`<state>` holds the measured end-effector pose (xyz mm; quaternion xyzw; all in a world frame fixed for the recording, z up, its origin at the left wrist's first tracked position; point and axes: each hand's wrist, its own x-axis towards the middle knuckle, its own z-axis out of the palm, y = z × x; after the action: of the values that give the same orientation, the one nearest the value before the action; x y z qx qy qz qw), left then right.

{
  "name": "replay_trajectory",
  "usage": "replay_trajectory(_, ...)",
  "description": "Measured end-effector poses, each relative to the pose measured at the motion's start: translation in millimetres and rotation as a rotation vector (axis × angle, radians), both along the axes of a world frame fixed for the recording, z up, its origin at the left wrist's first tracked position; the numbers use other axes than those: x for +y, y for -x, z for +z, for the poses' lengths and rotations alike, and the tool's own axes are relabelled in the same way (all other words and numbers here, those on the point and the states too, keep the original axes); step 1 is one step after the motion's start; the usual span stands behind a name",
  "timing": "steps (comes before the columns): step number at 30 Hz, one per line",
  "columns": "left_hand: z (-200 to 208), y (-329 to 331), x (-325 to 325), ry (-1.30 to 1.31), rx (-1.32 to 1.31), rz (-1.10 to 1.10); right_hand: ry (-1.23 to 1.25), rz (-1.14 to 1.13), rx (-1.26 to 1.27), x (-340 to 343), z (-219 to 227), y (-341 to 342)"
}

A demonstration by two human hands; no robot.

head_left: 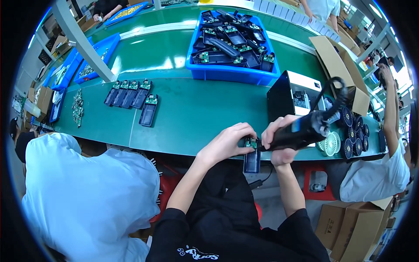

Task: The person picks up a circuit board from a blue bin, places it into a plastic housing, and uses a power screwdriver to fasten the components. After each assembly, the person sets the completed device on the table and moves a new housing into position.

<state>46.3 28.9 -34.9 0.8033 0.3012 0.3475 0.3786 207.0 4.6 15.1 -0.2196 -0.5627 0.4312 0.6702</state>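
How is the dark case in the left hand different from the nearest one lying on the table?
The held case sticks out past the edge of the table; the lying case is wholly on it. The left hand grips the held case; no hand touches the lying case. Both are dark with a green circuit board at one end.

Worn on head, left one of a fisheye pair. Looks down and forward, close above left hand (228,140) and right hand (283,156); takes in green workbench (187,109) to its far side, bends straight edges toward rim.
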Motion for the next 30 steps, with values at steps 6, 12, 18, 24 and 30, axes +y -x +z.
replay_trajectory(6,0,7,-7,-0.085,-0.089,0.051,-0.133,-0.097,0.169,-27,7,-22)
replay_trajectory(12,42,15,15,-0.213,-0.147,0.179,-0.142,-0.222,0.183,-42,-37,-29)
replay_trajectory(18,106,9,152,-0.58,-0.067,0.565,0.034,-0.233,0.148,-43,-69,-18)
replay_trajectory(24,107,-15,267,-0.54,0.217,0.581,0.09,-0.207,0.216,-39,-66,-17)
replay_trajectory(30,110,-10,276,-0.611,0.224,0.573,0.094,-0.171,0.243,-37,-71,-16)
